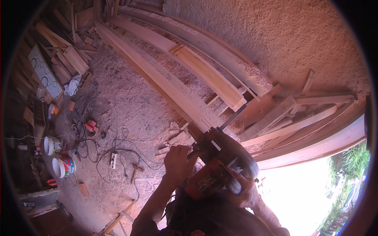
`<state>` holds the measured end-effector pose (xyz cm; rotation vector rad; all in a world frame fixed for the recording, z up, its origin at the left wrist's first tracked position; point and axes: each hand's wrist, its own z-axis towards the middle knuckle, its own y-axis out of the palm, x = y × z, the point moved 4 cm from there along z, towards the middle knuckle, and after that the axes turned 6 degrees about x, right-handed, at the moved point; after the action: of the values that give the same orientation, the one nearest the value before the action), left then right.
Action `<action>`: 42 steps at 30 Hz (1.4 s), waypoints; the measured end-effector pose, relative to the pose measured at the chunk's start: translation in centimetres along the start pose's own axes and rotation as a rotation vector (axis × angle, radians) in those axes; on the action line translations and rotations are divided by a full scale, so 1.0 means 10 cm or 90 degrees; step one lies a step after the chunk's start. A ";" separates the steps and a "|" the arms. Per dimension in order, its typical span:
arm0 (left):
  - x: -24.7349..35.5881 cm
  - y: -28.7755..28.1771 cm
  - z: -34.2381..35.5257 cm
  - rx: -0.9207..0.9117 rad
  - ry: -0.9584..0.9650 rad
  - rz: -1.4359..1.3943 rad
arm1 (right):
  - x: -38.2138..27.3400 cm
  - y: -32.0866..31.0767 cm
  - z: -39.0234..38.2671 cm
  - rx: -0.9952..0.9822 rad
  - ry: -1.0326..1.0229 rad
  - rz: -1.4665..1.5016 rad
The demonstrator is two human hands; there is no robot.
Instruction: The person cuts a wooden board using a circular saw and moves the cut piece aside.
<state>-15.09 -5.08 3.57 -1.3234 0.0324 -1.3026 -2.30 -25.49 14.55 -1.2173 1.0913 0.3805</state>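
Close in front of my body is a red and black power saw (236,155) with a rounded black housing; its exact kind is hard to make out. My right hand (246,188) is wrapped round its rear handle. On the saw's left side, the curled fingers of my left hand (179,161) grip its front edge, partly hidden there. The saw's front sits at the near end of a long wooden beam (165,90), where thin lines run along the wood. A narrow dark bar (233,117) slants up to the right from the saw.
A shorter board (210,76) and more long planks lie right of the beam. Scrap timber (283,114) is heaped by the rough wall (299,35). Cables (96,155), a power strip (113,161), and white buckets (63,167) stand or lie on the dusty floor to the left.
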 end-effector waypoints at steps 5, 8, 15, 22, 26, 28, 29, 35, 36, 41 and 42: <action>0.02 0.19 0.13 -0.082 -0.042 0.107 | 0.00 0.04 -0.02 -0.052 0.070 -0.010; -0.02 0.26 0.17 -0.224 -0.283 0.036 | -0.05 0.03 0.02 -0.062 0.046 -0.018; -0.03 0.31 0.19 -0.170 -0.237 -0.036 | -0.06 0.10 0.16 -0.028 -0.048 0.004; 0.00 0.22 0.45 -0.267 0.126 -0.027 | 0.06 0.06 0.19 -0.120 0.097 0.052; -0.12 0.25 0.49 -0.268 0.191 -0.045 | 0.04 0.05 0.29 -0.138 0.058 0.065; -0.21 0.31 0.51 -0.298 0.257 -0.044 | 0.02 0.04 0.32 -0.154 0.074 0.074; -0.30 0.34 0.53 -0.335 0.315 -0.026 | 0.04 0.05 0.33 -0.155 0.086 0.081; -0.66 0.43 0.78 -0.582 0.354 -0.044 | 0.05 0.11 0.36 -0.164 0.123 0.091; -0.68 0.41 0.85 -0.565 0.383 -0.060 | 0.06 0.13 0.35 -0.166 0.135 0.099; -0.71 0.35 1.47 -0.403 0.487 0.006 | 0.05 0.15 0.44 -0.066 0.069 0.083; -0.64 0.43 1.59 -0.373 0.528 0.058 | 0.04 0.13 0.48 -0.071 0.078 0.088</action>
<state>-4.17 8.78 2.09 -1.1286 1.1041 -1.7517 -0.91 -20.92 13.28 -1.2798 1.2776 0.4829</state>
